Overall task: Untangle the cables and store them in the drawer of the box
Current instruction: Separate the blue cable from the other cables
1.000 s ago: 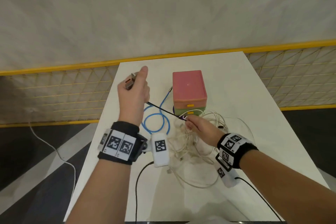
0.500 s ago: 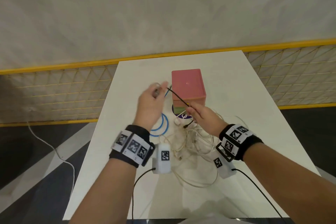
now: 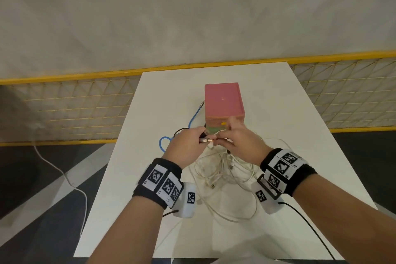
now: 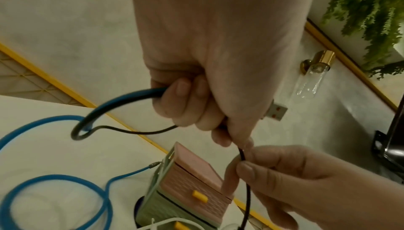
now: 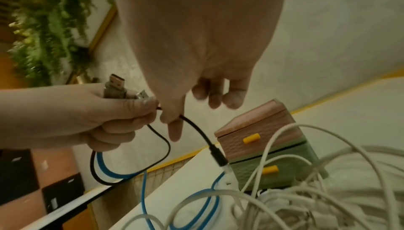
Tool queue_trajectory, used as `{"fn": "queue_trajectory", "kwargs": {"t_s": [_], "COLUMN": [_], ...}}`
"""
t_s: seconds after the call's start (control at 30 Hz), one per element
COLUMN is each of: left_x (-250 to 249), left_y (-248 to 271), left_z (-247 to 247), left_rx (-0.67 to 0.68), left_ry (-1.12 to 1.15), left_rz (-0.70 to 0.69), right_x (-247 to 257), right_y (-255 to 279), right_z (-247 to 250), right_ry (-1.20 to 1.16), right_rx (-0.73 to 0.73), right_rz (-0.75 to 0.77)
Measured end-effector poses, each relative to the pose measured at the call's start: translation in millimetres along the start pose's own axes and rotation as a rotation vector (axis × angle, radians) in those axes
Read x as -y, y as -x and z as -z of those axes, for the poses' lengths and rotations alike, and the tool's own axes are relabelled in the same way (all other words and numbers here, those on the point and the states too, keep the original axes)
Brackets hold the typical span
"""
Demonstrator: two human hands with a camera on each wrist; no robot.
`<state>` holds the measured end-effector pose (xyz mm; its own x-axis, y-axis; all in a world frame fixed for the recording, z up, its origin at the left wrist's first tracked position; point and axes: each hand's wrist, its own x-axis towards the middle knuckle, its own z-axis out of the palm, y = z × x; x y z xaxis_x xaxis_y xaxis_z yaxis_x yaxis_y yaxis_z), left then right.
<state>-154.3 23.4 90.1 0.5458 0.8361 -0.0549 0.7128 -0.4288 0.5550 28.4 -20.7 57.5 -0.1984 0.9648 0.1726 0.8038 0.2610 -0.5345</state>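
the black cable (image 5: pixel 197 131) hangs in a short loop between the two hands, just in front of the box (image 3: pixel 222 104); its small plug end (image 5: pixel 218 157) points down toward the near side of the table (image 3: pixel 300 135). the left hand (image 3: pixel 186 146) is curled round the black and blue cable (image 4: pixel 54 178), with two usb plugs (image 5: pixel 116 85) sticking out of the fist. the right hand (image 3: pixel 242 143) pinches the black cable between thumb and forefinger, other fingers loosely bent. the blue cable coils on the white table left of the box. a tangle of white cables (image 3: pixel 225 173) lies nearer. both drawers (image 5: pixel 258 144) are closed, contents hidden. a yellow mesh fence (image 3: pixel 85 109) and pale wall stand behind.
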Motion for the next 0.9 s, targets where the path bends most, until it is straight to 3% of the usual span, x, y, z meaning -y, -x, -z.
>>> {"fn": "queue_trajectory", "kwargs": {"t_s": [0.1, 0.27, 0.37, 0.5, 0.6, 0.77, 0.9], "left_x": [9.6, 31.6, 32.9, 37.5, 38.3, 38.2, 31.1], "left_y": [4.2, 6.4, 11.3, 15.9, 16.6, 12.1, 9.6], "left_z": [3.5, 16.9, 24.3, 19.1, 15.0, 12.7, 13.6], "left_rx": [-0.041, -0.276, -0.295, -0.297, -0.293, -0.304, -0.294], "left_ry": [0.024, 0.303, 0.441, 0.416, 0.415, 0.448, 0.518], "left_rz": [0.039, 0.163, 0.171, 0.178, 0.169, 0.188, 0.215], "right_x": [11.2, 30.6, 25.6, 12.1, 8.9, 10.2, 11.5], "right_y": [-16.8, -62.4, -68.9, -59.4, -54.7, -57.3, -53.4], "right_z": [0.2, -10.6, -20.8, -48.4, -58.5, -62.7, -61.4], "right_ry": [-0.048, -0.223, -0.029, 0.39, 0.572, 0.68, 0.665], "right_rx": [0.157, 0.103, 0.127, 0.391, 0.531, 0.569, 0.497], "right_rz": [-0.058, -0.122, -0.152, -0.223, -0.303, -0.368, -0.361]}}
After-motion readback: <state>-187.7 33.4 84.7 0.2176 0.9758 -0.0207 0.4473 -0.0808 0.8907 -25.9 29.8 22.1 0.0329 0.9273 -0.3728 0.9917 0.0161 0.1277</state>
